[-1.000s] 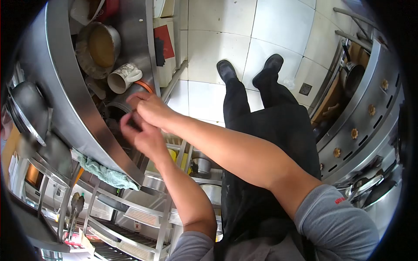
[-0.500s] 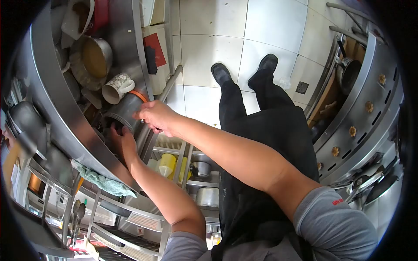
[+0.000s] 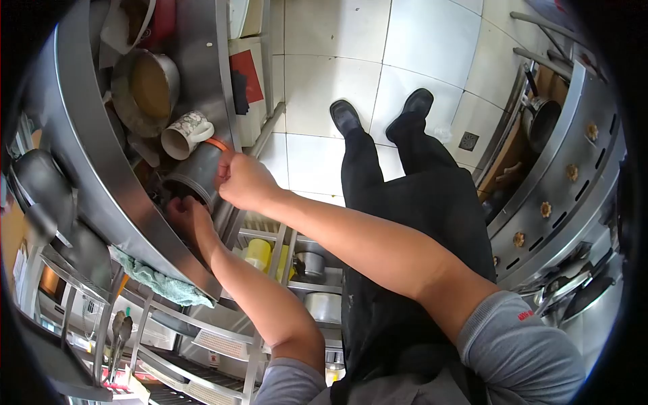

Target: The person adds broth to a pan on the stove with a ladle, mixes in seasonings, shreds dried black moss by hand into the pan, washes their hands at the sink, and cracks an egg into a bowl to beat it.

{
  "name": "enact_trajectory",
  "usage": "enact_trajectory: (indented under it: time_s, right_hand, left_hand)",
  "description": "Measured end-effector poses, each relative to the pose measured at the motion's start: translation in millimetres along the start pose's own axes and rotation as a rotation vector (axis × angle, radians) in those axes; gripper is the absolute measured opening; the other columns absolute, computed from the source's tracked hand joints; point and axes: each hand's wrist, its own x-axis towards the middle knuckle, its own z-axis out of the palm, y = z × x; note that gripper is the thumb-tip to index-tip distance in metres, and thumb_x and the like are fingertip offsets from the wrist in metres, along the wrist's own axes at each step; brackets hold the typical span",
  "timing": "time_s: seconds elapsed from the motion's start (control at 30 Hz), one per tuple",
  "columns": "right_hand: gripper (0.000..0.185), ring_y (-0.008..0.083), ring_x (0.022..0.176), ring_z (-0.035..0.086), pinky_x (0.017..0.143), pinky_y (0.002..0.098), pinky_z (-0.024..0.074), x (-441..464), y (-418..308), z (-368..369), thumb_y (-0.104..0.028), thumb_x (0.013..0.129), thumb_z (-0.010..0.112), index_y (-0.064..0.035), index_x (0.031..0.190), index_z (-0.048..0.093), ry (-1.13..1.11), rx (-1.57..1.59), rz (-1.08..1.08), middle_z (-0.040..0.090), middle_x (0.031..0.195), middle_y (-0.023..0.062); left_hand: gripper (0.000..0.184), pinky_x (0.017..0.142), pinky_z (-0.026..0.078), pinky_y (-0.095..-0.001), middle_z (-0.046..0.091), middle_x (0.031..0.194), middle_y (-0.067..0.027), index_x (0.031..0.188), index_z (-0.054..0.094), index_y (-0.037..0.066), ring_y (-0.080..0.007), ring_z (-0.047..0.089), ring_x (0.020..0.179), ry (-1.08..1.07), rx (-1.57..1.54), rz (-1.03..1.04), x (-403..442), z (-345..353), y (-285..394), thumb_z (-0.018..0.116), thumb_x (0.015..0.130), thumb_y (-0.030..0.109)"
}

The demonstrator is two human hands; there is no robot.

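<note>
A grey cylindrical container (image 3: 204,167) with an orange ring (image 3: 216,144) at one end lies tilted in the metal sink, its open mouth toward the left. My left hand (image 3: 190,219) is at the lower edge of that mouth, fingers bent over the rim and partly hidden in shadow. Against the container's side, my right hand (image 3: 246,181) is closed with the fingers curled under; what it grips is hidden. Just above the container lies a white patterned mug (image 3: 186,135) on its side. A metal pot (image 3: 172,81) with yellowish liquid or residue sits farther up in the sink.
The sink's steel front edge (image 3: 111,175) runs along the left, with a green cloth (image 3: 158,278) over its lower end. A rack below holds yellow containers (image 3: 258,253) and metal pots (image 3: 322,307). A stove panel with knobs (image 3: 572,173) stands at the right.
My left hand has drawn slightly down, its fingers less deep in the container's mouth. My right hand has rolled over into a tighter fist at the side. The view has shifted a little.
</note>
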Motion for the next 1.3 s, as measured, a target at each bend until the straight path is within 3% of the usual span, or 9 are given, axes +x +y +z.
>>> enact_trajectory:
  time_s: [0.1,0.17,0.37,0.53,0.6,0.67,0.8,1.0,1.3]
  right_hand:
    - [0.013,0.0386,0.082,0.067,0.072,0.0456,0.0517,0.7,2.2,13.8,-0.014,0.076,0.063,-0.0038,0.084,0.062,-0.054,0.06,-0.022,0.068,0.079,0.0197]
    - [0.025,0.0277,0.075,0.067,0.07,0.0381,0.0509,5.7,6.9,20.8,-0.025,0.084,0.068,-0.0035,0.095,0.063,-0.11,0.095,-0.032,0.069,0.08,0.0138]
    - [0.039,0.022,0.084,0.068,0.077,0.0338,0.0518,4.9,-0.4,31.5,-0.036,0.085,0.071,-0.0059,0.11,0.063,-0.254,0.15,-0.026,0.071,0.091,0.0139]
    - [0.035,0.0213,0.085,0.067,0.076,0.033,0.0524,2.9,8.7,47.2,-0.029,0.086,0.07,-0.0057,0.111,0.063,-0.309,0.164,-0.037,0.069,0.093,0.0153]
    - [0.029,0.0188,0.083,0.066,0.073,0.0346,0.0534,9.3,7.8,37.5,-0.024,0.088,0.068,-0.0054,0.11,0.063,-0.368,0.381,0.014,0.069,0.089,0.0117]
    - [0.02,0.0147,0.085,0.063,0.072,0.0372,0.0546,11.3,6.9,21.5,-0.023,0.092,0.063,-0.0096,0.108,0.065,-0.486,0.645,0.297,0.066,0.102,0.003]
    - [0.024,0.0145,0.087,0.063,0.073,0.0337,0.0541,8.6,3.9,-10.7,-0.03,0.096,0.058,-0.0161,0.114,0.066,-0.539,0.785,0.369,0.065,0.108,0.0024]
    - [0.033,0.0156,0.097,0.065,0.074,0.0352,0.0552,1.6,10.6,-53.9,-0.031,0.099,0.054,-0.0139,0.127,0.059,-0.618,0.969,0.315,0.067,0.113,0.0044]
    - [0.052,0.0218,0.111,0.06,0.083,0.0395,0.0542,-13.1,2.0,-120.7,-0.033,0.097,0.049,-0.0098,0.144,0.044,-0.545,0.991,0.033,0.057,0.132,0.0108]
  left_hand:
    - [0.042,0.083,0.05,-0.0414,0.064,0.098,-0.0179,0.118,0.055,-0.003,-0.0321,0.066,0.097,0.014,-0.012,-0.16,-37.5,-19.4,42.1,0.053,0.085,0.023]
    - [0.039,0.081,0.05,-0.04,0.064,0.098,-0.0186,0.115,0.054,-0.003,-0.033,0.065,0.093,0.118,0.089,-0.01,-48.8,-21.0,36.3,0.052,0.086,0.024]
    - [0.026,0.074,0.049,-0.0377,0.064,0.093,-0.0184,0.1,0.055,-0.003,-0.0277,0.062,0.081,0.179,-0.017,0.1,-97.9,-14.8,54.2,0.057,0.087,0.019]
    - [0.022,0.076,0.048,-0.0385,0.063,0.092,-0.0179,0.1,0.056,-0.002,-0.0272,0.061,0.084,0.118,-0.021,0.182,-114.8,-12.1,60.4,0.062,0.089,0.016]
    - [0.023,0.078,0.048,-0.0377,0.063,0.093,-0.0167,0.103,0.057,-0.002,-0.0257,0.061,0.087,0.061,0.096,0.388,-112.5,-11.2,55.3,0.06,0.09,0.016]
    - [0.025,0.083,0.048,-0.0364,0.063,0.095,-0.0162,0.108,0.058,-0.003,-0.0266,0.061,0.092,0.004,0.017,0.347,-111.0,-15.5,58.8,0.058,0.09,0.013]
    - [0.036,0.098,0.043,-0.0368,0.06,0.119,-0.0196,0.124,0.054,-0.003,-0.03,0.059,0.11,0.109,-0.332,0.11,-82.1,-23.6,62.8,0.053,0.092,0.013]
    - [0.052,0.11,0.035,-0.0413,0.045,0.144,-0.0231,0.14,0.045,0.001,-0.0348,0.049,0.129,-0.072,0.138,0.118,-29.0,-10.1,44.4,0.058,0.094,0.022]
    - [0.044,0.093,0.05,-0.0379,0.064,0.117,-0.0235,0.125,0.058,-0.002,-0.0344,0.063,0.108,-0.099,0.116,0.173,-0.1,2.1,11.0,0.063,0.087,0.022]
